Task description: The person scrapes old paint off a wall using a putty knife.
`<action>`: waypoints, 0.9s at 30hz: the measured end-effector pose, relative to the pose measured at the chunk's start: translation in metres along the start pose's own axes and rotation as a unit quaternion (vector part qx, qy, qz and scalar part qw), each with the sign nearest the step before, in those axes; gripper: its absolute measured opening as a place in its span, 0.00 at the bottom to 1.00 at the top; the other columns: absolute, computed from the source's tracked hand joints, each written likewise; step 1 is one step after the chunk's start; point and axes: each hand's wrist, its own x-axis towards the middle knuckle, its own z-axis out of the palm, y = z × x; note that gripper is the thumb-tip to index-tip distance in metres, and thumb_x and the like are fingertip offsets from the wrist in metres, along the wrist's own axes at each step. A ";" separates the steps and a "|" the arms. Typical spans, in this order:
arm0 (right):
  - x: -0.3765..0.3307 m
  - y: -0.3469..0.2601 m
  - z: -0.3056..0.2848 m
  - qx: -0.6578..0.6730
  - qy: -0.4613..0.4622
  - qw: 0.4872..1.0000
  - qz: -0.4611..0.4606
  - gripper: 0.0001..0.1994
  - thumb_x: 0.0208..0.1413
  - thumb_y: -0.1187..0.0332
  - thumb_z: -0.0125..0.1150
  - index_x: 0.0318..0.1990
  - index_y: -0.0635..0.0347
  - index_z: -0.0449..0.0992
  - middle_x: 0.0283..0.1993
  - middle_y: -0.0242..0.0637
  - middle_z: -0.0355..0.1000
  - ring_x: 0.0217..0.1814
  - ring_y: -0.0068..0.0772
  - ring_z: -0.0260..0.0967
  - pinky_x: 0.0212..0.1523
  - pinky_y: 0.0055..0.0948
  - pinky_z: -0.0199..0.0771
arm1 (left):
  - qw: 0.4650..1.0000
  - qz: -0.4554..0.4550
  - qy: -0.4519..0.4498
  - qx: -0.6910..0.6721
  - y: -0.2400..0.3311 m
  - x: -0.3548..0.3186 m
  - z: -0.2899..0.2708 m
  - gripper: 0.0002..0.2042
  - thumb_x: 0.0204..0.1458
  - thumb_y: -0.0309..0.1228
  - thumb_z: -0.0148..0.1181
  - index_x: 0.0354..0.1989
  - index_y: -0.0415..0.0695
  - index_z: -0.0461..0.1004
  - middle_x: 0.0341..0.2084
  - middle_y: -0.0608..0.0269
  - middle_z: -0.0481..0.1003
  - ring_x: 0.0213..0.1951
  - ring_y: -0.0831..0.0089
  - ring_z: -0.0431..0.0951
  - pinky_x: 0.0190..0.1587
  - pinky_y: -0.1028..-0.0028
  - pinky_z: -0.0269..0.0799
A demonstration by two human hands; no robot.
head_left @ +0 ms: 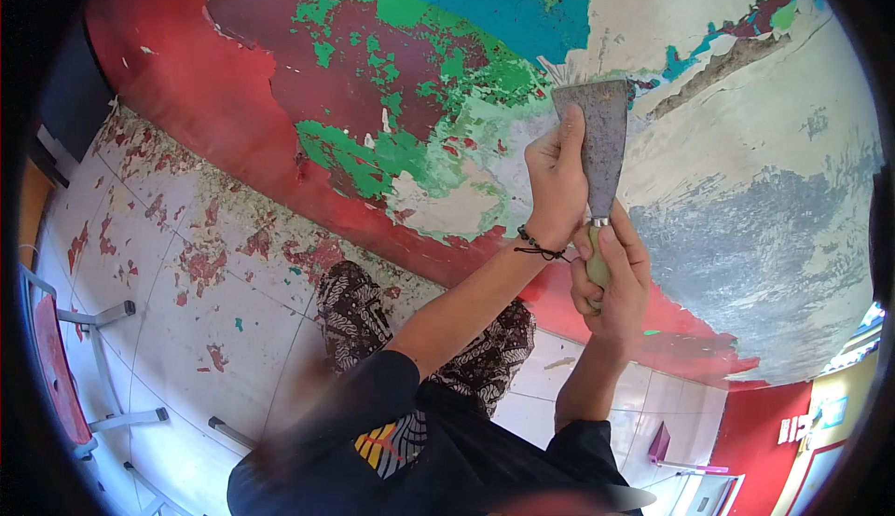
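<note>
A wide paint scraper point(606, 143) with a worn grey blade and a pale green handle stands with its edge up against the painted wall point(354, 68). My right hand point(617, 278) is wrapped around the handle. Higher up, my left hand point(557, 176), with a dark cord bracelet at the wrist, presses its thumb along the blade's left side; its other fingers are curled and partly hidden. Thin slivers of loosened paint point(554, 70) stick out by the blade's upper left corner. Around the blade the wall shows patchy layers of green, maroon, blue, red and bare whitish plaster.
Paint flakes and crumbs point(205, 260) litter the white tiled floor point(200, 330) along the wall's foot. A chair with metal legs point(70, 357) stands at the left. A purple dustpan-like object point(660, 443) lies at the lower right. A long gouge point(718, 76) crosses the upper right wall.
</note>
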 end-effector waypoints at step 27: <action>0.012 0.004 -0.014 -0.005 -0.068 0.998 0.001 0.18 0.64 0.68 0.44 0.60 0.60 0.61 0.29 0.32 0.62 0.11 0.13 0.47 0.06 0.14 0.42 | 0.999 0.031 -0.013 0.009 -0.006 0.006 -0.006 0.19 0.59 0.46 0.53 0.29 0.40 0.76 0.20 0.70 0.73 0.18 0.85 0.67 0.19 0.81 0.60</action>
